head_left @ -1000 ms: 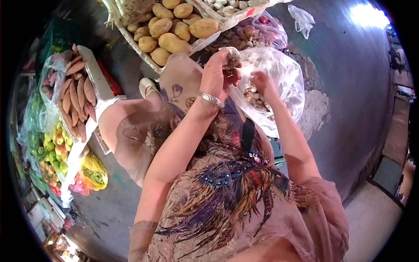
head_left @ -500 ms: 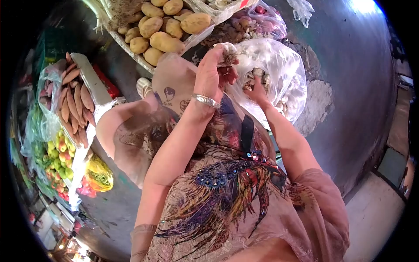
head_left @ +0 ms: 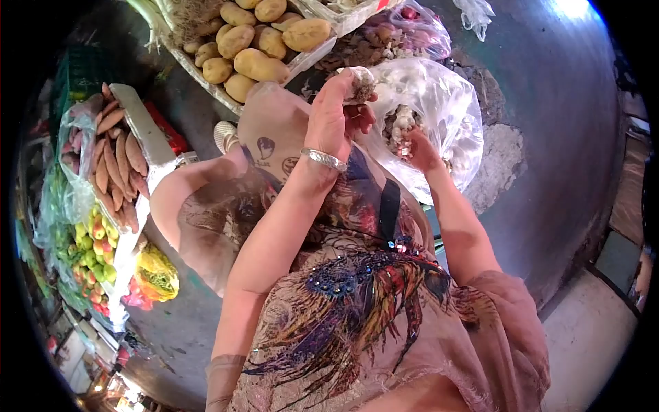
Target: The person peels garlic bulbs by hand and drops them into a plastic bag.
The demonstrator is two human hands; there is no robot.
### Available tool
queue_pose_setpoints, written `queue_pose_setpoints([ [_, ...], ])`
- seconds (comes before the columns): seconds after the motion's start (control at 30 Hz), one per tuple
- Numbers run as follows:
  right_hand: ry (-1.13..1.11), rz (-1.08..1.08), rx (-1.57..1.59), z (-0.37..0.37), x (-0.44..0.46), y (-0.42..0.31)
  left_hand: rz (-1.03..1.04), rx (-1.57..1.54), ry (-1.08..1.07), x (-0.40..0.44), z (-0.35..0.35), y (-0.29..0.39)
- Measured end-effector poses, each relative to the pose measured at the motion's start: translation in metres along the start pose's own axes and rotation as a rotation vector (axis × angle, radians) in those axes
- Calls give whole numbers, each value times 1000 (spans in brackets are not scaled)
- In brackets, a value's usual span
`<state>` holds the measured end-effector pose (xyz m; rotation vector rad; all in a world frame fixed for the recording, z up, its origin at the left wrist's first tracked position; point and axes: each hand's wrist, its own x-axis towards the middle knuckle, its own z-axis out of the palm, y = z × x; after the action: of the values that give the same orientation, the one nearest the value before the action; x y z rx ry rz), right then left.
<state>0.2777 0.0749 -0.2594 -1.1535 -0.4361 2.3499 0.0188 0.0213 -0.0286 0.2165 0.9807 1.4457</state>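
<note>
My left hand (head_left: pixel 331 113), with a silver bracelet at the wrist, is closed around a whitish garlic bulb (head_left: pixel 362 84) with a brown root end facing out. Just right of it lies a clear plastic bag (head_left: pixel 465 103) full of garlic bulbs. At the bag's opening, my right hand (head_left: pixel 424 151) has its fingers curled in beside the loose garlic (head_left: pixel 403 120). Whatever is between those fingers, if anything, is too small and blurred to make out.
A white foam box of potatoes (head_left: pixel 261 66) stands ahead. Behind the bag are garlic skins (head_left: pixel 353 53) and a bag of purplish-red produce (head_left: pixel 422 31). To the left are sweet potatoes (head_left: pixel 118 161), fruit (head_left: pixel 96 247) and a yellow bag (head_left: pixel 156 273).
My right hand has drawn back from the bag's opening, slightly down and to the right, and its fingers have curled. My left hand keeps the garlic bulb in nearly the same place.
</note>
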Motion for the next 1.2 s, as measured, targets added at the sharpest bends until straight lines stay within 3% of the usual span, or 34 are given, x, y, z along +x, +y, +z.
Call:
queue_pose_setpoints([
  [0.13, 137, 37, 216, 23, -24, -3, -9, -4, 1, -2, 0, 0],
  [0.3, -92, 70, 344, 62, -44, -18, -16, 7, 2, -1, -1, -1],
  [0.6, -143, 144, 443, 39, -23, -14, -18, 8, -21, -1, -2, -1],
  [0.93, -167, 26, 283, 34, -18, -16, -17, 4, -8, -2, -1, -1],
  [1.0, 44, 49, 211, 38, -21, -18, -11, 5, -18, -2, -1, -1],
  [1.2, -55, -8, 221, 68, -40, -24, -1, 8, -11, -3, -1, -1],
])
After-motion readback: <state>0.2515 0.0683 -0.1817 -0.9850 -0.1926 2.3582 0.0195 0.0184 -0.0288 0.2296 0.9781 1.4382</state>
